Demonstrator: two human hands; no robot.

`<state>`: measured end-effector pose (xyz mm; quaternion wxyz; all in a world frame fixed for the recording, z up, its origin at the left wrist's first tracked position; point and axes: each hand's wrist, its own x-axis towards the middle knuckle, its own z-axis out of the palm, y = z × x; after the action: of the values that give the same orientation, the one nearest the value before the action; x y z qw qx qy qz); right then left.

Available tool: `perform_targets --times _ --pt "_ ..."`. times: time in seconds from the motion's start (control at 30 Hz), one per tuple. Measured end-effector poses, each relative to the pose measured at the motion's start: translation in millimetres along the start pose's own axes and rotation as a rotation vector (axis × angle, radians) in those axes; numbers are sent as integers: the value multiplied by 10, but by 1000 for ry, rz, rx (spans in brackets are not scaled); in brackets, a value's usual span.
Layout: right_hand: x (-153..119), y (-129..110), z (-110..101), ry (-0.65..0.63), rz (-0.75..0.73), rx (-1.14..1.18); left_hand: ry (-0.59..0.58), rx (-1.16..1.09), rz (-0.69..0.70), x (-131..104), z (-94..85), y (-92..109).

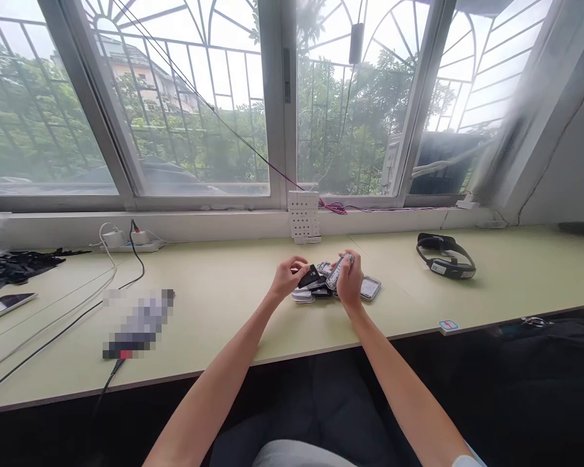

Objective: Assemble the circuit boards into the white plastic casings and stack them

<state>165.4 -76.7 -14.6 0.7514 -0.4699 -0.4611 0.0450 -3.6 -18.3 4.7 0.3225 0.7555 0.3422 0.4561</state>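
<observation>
Bare forearms reach forward from the camera to a small heap of flat black, silver and white card-like devices (pixel 321 288) on the pale green laminate desk (pixel 233 305).

Left hand (pixel 287 275): fingers curled onto a black piece at the heap's left edge, pinching it.

Right hand (pixel 349 280): closed about a pale oblong device (pixel 339 269), lifted just above the heap.

Step, as judged: sorting through the heap; the next move calls for parting one piece cleanly from the rest.

Containers: white perforated box (pixel 304 217), behind the heap against the sill; contents not visible.

Right of the heap, well apart: black looped headband (pixel 445 256). Left of the heap: white power strip (pixel 131 241) with black cable.
</observation>
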Motion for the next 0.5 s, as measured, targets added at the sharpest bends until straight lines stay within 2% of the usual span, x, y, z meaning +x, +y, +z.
perform_targets --times 0.17,0.3,0.5 --pt "-1 -8 1 -1 7 -2 -60 228 109 -18 79 -105" --pt "-1 -26 -4 -11 9 -21 -72 425 184 -57 126 -97" --pt "-4 -65 -15 -24 11 -44 -23 597 131 -100 174 -45"
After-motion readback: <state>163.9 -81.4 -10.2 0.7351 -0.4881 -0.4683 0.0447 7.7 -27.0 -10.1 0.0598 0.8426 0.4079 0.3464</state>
